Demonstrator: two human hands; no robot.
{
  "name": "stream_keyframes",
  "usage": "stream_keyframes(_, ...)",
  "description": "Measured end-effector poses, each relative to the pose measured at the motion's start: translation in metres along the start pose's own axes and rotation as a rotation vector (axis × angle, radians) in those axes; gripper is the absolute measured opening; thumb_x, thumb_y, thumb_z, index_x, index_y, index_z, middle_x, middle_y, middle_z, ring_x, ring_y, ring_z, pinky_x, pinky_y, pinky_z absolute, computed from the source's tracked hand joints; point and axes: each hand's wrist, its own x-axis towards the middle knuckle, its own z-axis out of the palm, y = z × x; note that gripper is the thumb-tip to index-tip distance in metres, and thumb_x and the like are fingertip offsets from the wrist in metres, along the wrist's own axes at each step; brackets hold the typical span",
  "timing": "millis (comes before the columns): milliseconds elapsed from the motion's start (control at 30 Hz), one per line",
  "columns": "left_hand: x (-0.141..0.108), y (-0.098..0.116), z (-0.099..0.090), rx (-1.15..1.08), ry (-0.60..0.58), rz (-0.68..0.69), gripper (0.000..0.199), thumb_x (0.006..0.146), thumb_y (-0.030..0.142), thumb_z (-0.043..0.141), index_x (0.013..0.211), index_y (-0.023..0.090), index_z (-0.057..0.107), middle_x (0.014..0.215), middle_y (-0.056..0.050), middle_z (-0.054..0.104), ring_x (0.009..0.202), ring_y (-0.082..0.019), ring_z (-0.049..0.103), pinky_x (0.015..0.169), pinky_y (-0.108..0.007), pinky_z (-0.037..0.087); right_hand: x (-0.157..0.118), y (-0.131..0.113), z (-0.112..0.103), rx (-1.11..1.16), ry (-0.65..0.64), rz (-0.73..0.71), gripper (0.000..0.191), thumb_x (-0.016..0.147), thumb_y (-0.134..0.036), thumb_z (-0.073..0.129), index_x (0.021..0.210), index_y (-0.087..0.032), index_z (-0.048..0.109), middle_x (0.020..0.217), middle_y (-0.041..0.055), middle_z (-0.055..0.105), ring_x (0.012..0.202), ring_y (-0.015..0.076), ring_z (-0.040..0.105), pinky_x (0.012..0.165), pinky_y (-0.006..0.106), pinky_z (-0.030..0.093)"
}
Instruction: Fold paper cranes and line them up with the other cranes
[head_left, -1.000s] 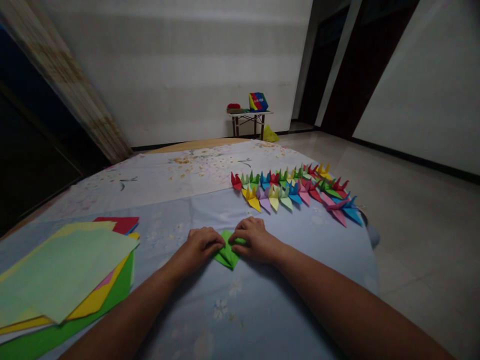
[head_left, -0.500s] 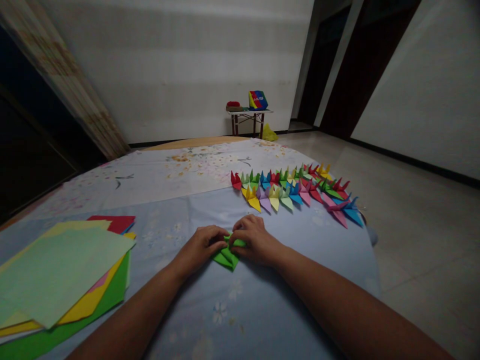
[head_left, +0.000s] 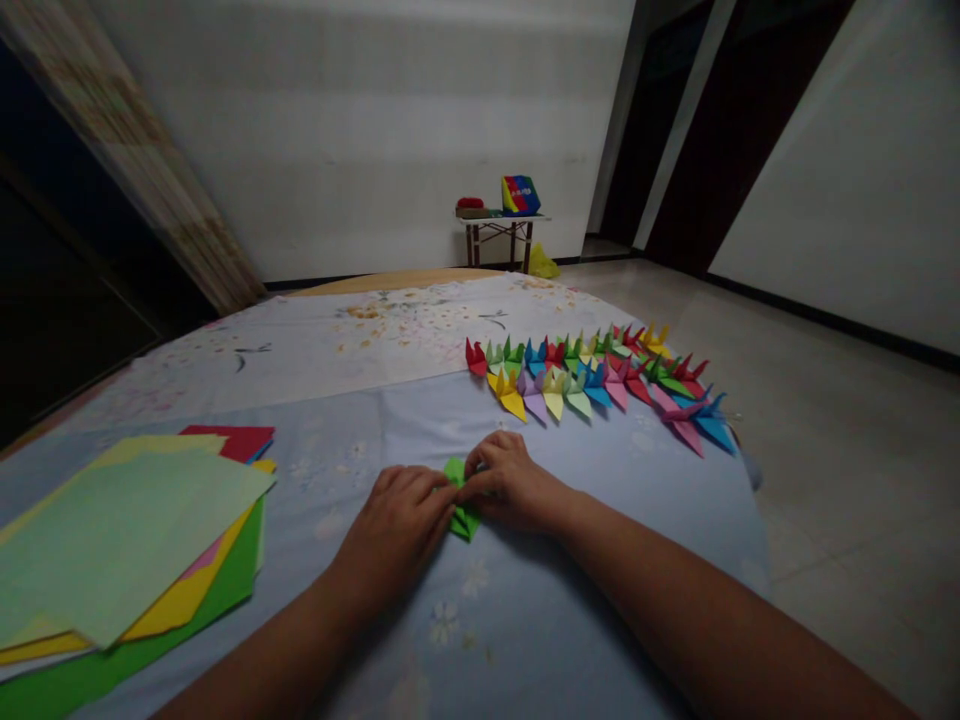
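Mid-fold step: left hand [head_left: 401, 515] and right hand [head_left: 506, 482] both pinch the green folded paper [head_left: 459, 498] flat on the desk [head_left: 525, 610], near the paper cranes [head_left: 600, 385]. Next likely needs a firm, aligned crease.

dim room. a pale wall [head_left: 360, 130] runs across the far side, with a small side table [head_left: 501, 232] against it. light tiled floor [head_left: 825, 400] spreads right; dark doorways [head_left: 697, 120] stand far right, a curtain [head_left: 135, 170] hangs left.
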Motion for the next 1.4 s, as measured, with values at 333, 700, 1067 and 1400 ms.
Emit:
stream_keyframes(333, -0.022, 0.004, 0.015, 0.1, -0.034, -0.015, 0.038, 0.089, 0.032, 0.04, 0.124, 0.021, 0.047, 0.124, -0.009, 0.057, 0.114, -0.024, 0.049, 0.098, -0.046, 0.024, -0.001, 0.001, 0.0, 0.057, -0.002, 0.023, 0.016, 0.078, -0.027, 0.062, 0.094, -0.028, 0.067, 0.091, 0.0022, 0.062, 0.093, 0.0183, 0.045, 0.083, 0.036, 0.026)
stream_keyframes(700, -0.026, 0.0, 0.016, 0.097, -0.089, 0.0, 0.04, 0.089, 0.034, 0.041, 0.126, 0.022, 0.046, 0.128, -0.008, 0.054, 0.118, -0.023, 0.047, 0.101, -0.046, 0.021, -0.001, 0.002, -0.001, 0.077, -0.028, 0.08, 0.017, 0.079, -0.026, 0.061, 0.095, -0.024, 0.066, 0.097, 0.0043, 0.061, 0.094, 0.0191, 0.047, 0.084, 0.036, 0.028)
stream_keyframes(1067, -0.027, -0.001, 0.022, 0.098, -0.101, -0.014, 0.042, 0.088, 0.037, 0.041, 0.127, 0.024, 0.046, 0.129, -0.009, 0.052, 0.118, -0.025, 0.045, 0.099, -0.044, 0.026, 0.001, 0.002, -0.002, 0.088, -0.037, 0.084, 0.015, 0.078, -0.027, 0.062, 0.092, -0.025, 0.068, 0.094, 0.0033, 0.063, 0.093, 0.0186, 0.049, 0.083, 0.036, 0.029)
stream_keyframes(1400, -0.033, -0.014, 0.0, -0.069, -0.221, 0.09, 0.052, 0.089, 0.038, 0.039, 0.138, 0.029, 0.025, 0.14, -0.006, 0.04, 0.126, -0.024, 0.037, 0.103, -0.046, 0.024, -0.001, 0.001, -0.002, 0.1, -0.02, 0.079, 0.019, 0.077, -0.033, 0.063, 0.093, -0.023, 0.067, 0.097, 0.0042, 0.061, 0.094, 0.019, 0.048, 0.085, 0.037, 0.029)
